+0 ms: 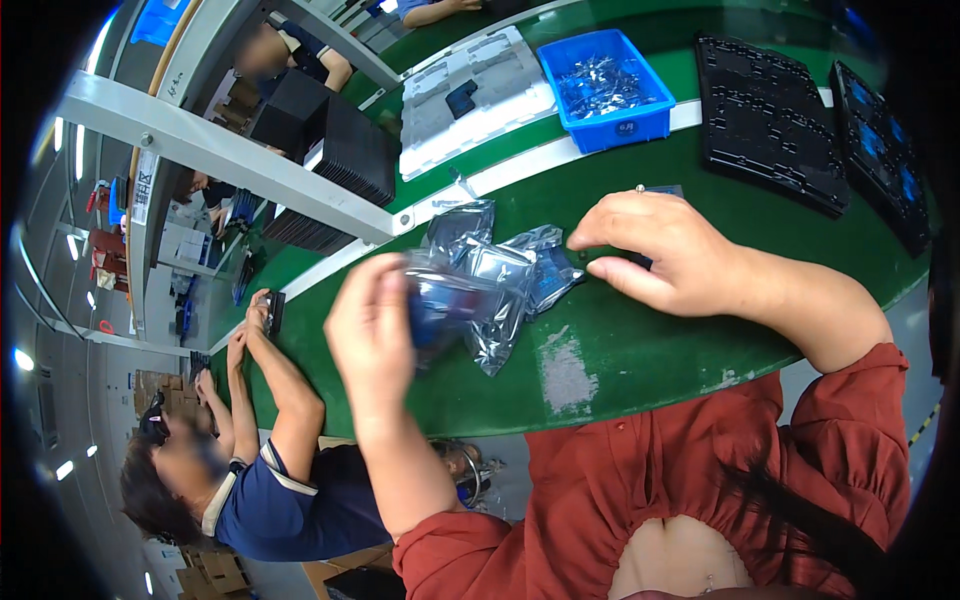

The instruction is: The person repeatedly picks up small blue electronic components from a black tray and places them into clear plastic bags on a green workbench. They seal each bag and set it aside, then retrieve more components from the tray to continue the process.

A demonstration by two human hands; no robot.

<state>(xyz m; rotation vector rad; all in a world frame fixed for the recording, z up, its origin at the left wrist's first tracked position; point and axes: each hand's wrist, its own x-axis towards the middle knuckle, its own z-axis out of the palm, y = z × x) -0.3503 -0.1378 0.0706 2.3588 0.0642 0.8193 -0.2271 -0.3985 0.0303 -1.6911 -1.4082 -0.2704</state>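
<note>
My left hand (372, 325) is closed on a clear plastic bag (445, 305) with something dark blue inside, both smeared by motion. Just beyond it lies a small pile of shiny silvery bags (500, 268) on the green tabletop (480, 405). To the right of the pile, my right hand (665, 250) hovers low with thumb and forefinger apart. A dark flat piece (664, 190) peeks out past its knuckles, mostly hidden by the hand; its kind does not show. The other right fingers are out of sight.
A blue bin (620, 130) of small metallic parts stands at the back. Beside it is a white foam tray (500, 110) with a dark piece on it. Black panels (770, 120) lie at the right. A white metal frame (230, 165) crosses the left, where a co-worker (290, 500) sits.
</note>
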